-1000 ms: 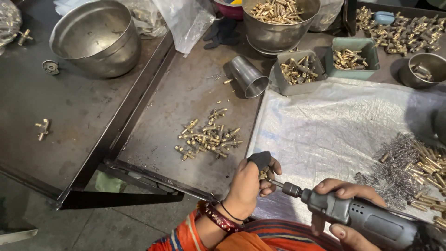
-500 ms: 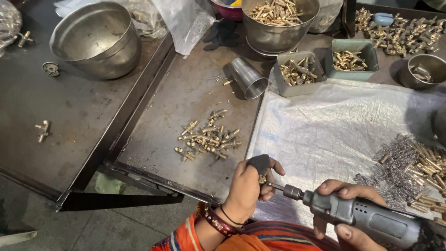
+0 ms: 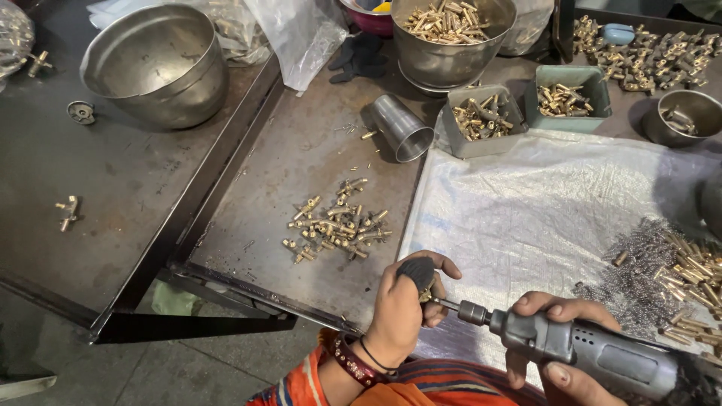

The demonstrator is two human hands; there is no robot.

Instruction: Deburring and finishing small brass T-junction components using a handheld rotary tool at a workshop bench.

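Head view | left hand (image 3: 402, 312) still pinches brass part | right hand (image 3: 553, 353) grips rotary tool (image 3: 587, 349), unmoved

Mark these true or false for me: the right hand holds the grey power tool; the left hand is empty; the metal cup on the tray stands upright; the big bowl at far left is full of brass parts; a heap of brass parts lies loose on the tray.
1. The right hand holds the grey power tool. True.
2. The left hand is empty. False: it pinches a small brass part against the tool's tip.
3. The metal cup stands upright. False: it lies on its side on the tray.
4. The big bowl at far left is full of brass parts. False: it looks empty.
5. A heap of brass parts lies loose on the tray. True.
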